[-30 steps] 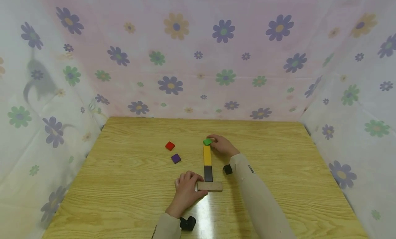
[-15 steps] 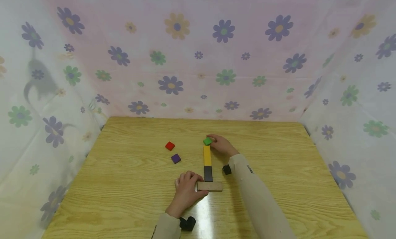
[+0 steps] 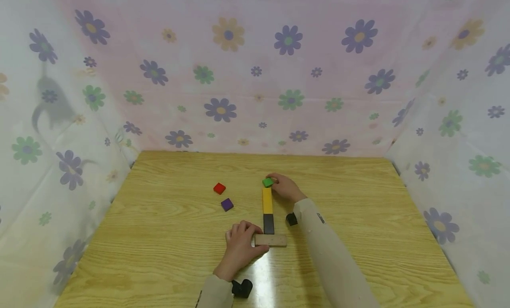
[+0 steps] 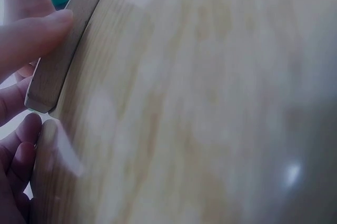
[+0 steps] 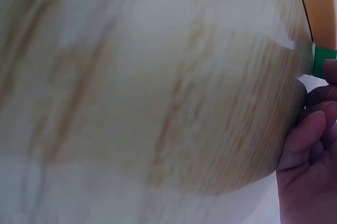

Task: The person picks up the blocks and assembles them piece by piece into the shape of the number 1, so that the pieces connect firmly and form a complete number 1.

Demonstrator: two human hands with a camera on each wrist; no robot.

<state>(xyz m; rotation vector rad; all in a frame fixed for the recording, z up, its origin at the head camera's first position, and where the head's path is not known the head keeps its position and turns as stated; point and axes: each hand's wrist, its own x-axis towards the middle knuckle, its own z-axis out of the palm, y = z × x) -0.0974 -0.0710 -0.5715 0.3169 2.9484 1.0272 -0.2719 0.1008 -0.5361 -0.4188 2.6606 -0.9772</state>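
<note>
My left hand [image 3: 241,245] holds the left end of a plain wooden block [image 3: 274,240], thumb on the near side and fingers on the far side. From that block a black block [image 3: 268,224] and then a yellow block [image 3: 267,201] run away from me in a line. At the far end my right hand [image 3: 286,187] pinches a small green block [image 3: 267,182] up against the yellow one. In the left wrist view the thumb presses the wooden block [image 4: 58,71]. The right wrist view shows the green block [image 5: 322,61] at the end of the yellow block [image 5: 320,8].
Left of the line lie a red block [image 3: 219,188] and a purple block [image 3: 227,205], apart from each other. The wooden table [image 3: 167,237] is bounded at the back and sides by flowered cloth [image 3: 255,117].
Almost nothing differs. Both hands stay on the same blocks; the right sleeve has shifted very slightly to the left.
</note>
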